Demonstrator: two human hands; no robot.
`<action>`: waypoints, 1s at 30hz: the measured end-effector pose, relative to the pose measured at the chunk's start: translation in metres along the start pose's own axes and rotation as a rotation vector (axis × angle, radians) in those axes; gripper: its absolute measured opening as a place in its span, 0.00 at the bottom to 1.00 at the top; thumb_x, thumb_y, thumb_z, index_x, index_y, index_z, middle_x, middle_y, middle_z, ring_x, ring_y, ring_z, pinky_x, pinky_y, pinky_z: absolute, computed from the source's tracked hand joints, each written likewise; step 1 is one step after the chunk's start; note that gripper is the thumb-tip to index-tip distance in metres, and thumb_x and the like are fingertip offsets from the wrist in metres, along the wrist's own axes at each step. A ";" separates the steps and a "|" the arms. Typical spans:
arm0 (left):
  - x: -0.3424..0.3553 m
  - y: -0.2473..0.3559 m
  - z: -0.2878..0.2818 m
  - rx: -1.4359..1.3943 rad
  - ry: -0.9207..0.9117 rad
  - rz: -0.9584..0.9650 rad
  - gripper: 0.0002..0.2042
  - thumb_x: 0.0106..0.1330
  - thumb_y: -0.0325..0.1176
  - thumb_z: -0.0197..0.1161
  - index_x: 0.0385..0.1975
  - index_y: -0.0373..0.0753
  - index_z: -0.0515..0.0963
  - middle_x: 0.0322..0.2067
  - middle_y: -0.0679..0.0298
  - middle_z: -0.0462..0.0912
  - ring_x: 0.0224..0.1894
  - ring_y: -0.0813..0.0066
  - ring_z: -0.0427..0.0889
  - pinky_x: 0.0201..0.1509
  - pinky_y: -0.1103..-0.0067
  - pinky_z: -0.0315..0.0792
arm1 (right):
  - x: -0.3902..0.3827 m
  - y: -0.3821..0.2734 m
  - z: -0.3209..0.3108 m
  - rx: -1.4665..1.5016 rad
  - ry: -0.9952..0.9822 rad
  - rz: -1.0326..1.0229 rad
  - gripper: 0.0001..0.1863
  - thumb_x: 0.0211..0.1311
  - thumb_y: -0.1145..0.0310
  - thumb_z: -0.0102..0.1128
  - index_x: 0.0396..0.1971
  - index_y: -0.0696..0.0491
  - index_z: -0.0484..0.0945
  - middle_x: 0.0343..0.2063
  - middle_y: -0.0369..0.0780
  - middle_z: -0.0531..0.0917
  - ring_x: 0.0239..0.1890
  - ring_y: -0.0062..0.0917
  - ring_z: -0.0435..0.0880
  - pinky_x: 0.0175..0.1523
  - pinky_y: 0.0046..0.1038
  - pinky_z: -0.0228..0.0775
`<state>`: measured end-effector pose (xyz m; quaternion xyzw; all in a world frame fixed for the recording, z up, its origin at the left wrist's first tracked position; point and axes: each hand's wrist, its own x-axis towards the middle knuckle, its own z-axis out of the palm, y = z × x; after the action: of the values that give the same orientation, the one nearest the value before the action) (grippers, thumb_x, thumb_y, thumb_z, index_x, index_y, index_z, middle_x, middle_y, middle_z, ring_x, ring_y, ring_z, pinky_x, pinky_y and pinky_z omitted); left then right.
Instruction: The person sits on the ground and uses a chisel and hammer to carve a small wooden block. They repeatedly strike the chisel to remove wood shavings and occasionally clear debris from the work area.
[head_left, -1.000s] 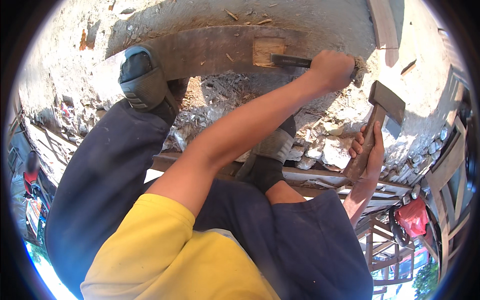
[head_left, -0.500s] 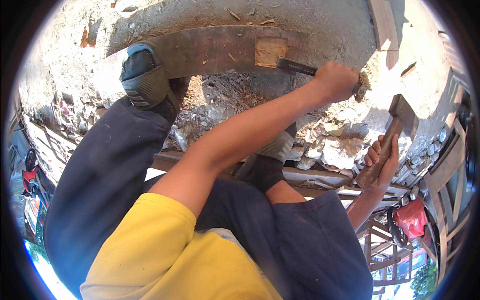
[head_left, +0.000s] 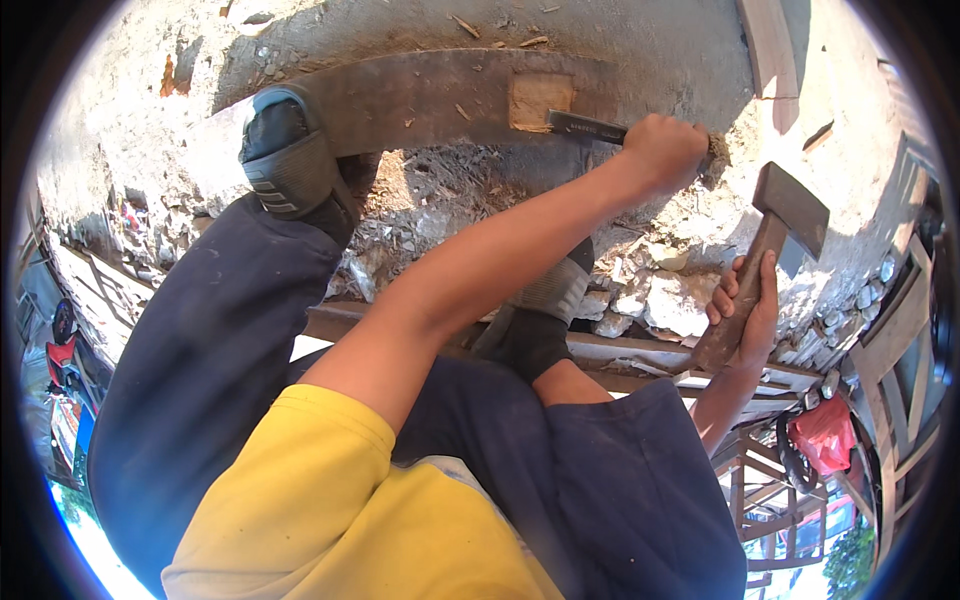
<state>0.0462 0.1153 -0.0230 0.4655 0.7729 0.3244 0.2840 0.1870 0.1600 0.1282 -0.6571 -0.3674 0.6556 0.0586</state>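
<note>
My left hand (head_left: 666, 150) is closed around a chisel (head_left: 588, 128), whose dark flat blade points left out of the fist; the grip is hidden by my fingers. The blade's tip meets the lower right corner of a pale square recess (head_left: 540, 100) cut in a dark wooden plank (head_left: 440, 95). To the right, my right hand (head_left: 745, 305) wraps round the thick wooden handle of a hammer (head_left: 792, 210). Its dark, blocky head is raised, apart from the chisel.
My left sandalled foot (head_left: 285, 150) rests on the plank's left part; my other foot (head_left: 545, 310) is below it. Broken stones (head_left: 685, 300) lie between the plank and some timber strips. Another board (head_left: 768, 50) lies at the upper right. A red bag (head_left: 822, 435) hangs lower right.
The hammer in my right hand has moved up and slightly left, its head turning to show more of its flat side. My left hand and the chisel have shifted slightly up and left.
</note>
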 end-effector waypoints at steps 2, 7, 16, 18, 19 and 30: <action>0.002 0.000 0.000 0.016 -0.003 -0.016 0.09 0.52 0.27 0.54 0.32 0.35 0.76 0.27 0.54 0.82 0.32 0.60 0.83 0.35 0.70 0.76 | 0.005 -0.004 -0.004 0.072 0.052 -0.069 0.20 0.65 0.50 0.47 0.31 0.54 0.67 0.14 0.32 0.64 0.10 0.13 0.64 0.14 0.17 0.61; 0.002 0.000 0.001 -0.044 -0.017 -0.076 0.10 0.51 0.27 0.55 0.32 0.34 0.76 0.28 0.54 0.82 0.32 0.59 0.83 0.36 0.70 0.76 | 0.008 0.022 0.015 -0.005 -0.076 0.029 0.19 0.64 0.51 0.48 0.29 0.54 0.66 0.13 0.32 0.65 0.10 0.14 0.65 0.14 0.17 0.62; 0.004 -0.009 0.001 -0.029 -0.026 -0.107 0.11 0.56 0.33 0.52 0.32 0.34 0.77 0.29 0.51 0.81 0.35 0.55 0.82 0.37 0.65 0.74 | 0.026 0.006 -0.007 0.133 -0.044 -0.025 0.19 0.65 0.50 0.47 0.29 0.54 0.68 0.13 0.32 0.65 0.10 0.13 0.64 0.13 0.16 0.60; 0.003 -0.009 0.001 -0.032 -0.002 -0.116 0.10 0.55 0.32 0.53 0.31 0.34 0.77 0.29 0.50 0.81 0.34 0.55 0.82 0.36 0.65 0.75 | 0.034 0.005 -0.001 0.160 -0.021 -0.013 0.18 0.65 0.51 0.48 0.29 0.54 0.68 0.14 0.32 0.65 0.10 0.14 0.63 0.14 0.17 0.60; 0.003 -0.008 0.002 -0.036 0.009 -0.116 0.10 0.54 0.32 0.53 0.30 0.34 0.77 0.28 0.50 0.81 0.34 0.55 0.82 0.36 0.65 0.75 | 0.033 0.010 0.004 0.122 -0.036 -0.013 0.18 0.65 0.52 0.48 0.29 0.54 0.68 0.13 0.32 0.65 0.10 0.14 0.63 0.14 0.17 0.60; 0.005 -0.011 -0.005 -0.036 0.050 -0.132 0.09 0.47 0.25 0.55 0.30 0.33 0.77 0.27 0.51 0.81 0.32 0.55 0.82 0.36 0.67 0.76 | 0.040 -0.014 -0.004 0.160 -0.105 -0.019 0.19 0.65 0.50 0.47 0.30 0.53 0.68 0.14 0.32 0.66 0.10 0.14 0.65 0.14 0.17 0.62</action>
<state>0.0343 0.1151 -0.0285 0.4002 0.8027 0.3304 0.2939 0.1799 0.1939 0.1034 -0.6115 -0.3227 0.7158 0.0977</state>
